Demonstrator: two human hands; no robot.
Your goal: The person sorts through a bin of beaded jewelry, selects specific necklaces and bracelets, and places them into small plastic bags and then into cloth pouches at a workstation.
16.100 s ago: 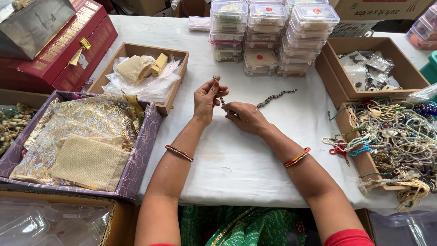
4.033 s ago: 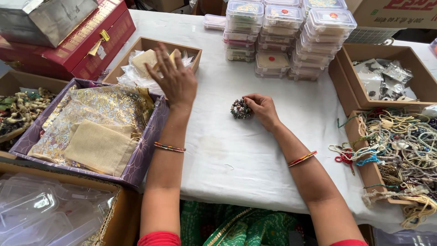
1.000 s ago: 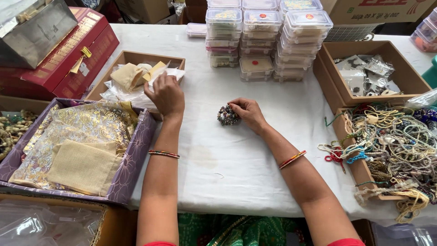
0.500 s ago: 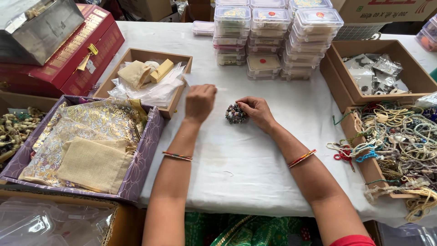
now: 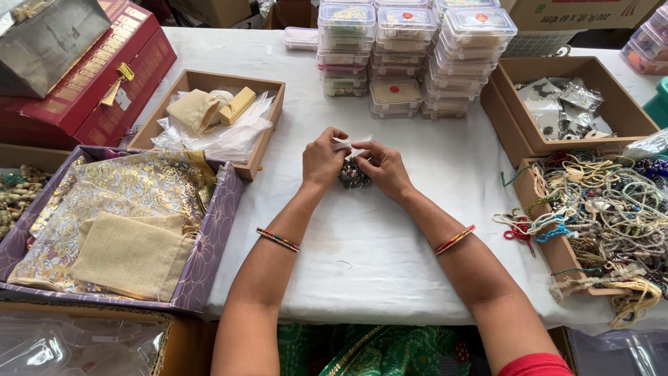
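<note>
The left hand (image 5: 323, 157) and right hand (image 5: 381, 166) meet over the middle of the counter (image 5: 390, 251), fingertips together pinching a small clear plastic pouch (image 5: 351, 145) between them. Just under it, held against the fingers, sits a bunched beaded piece of jewellery (image 5: 353, 175), dark with flecks of green, red and gold, resting on the white cloth. Each wrist wears thin coloured bangles.

To the left stands an open wooden tray (image 5: 268, 87) with plastic pouches and beige cloth bags; nearer, a purple box (image 5: 226, 230) holds gold brocade and jute bags. Behind the hands rise stacks of clear lidded containers (image 5: 410, 49). At right, a cardboard box (image 5: 511, 115) holds packets, and tangled beaded strings (image 5: 605, 216) spill from another.
</note>
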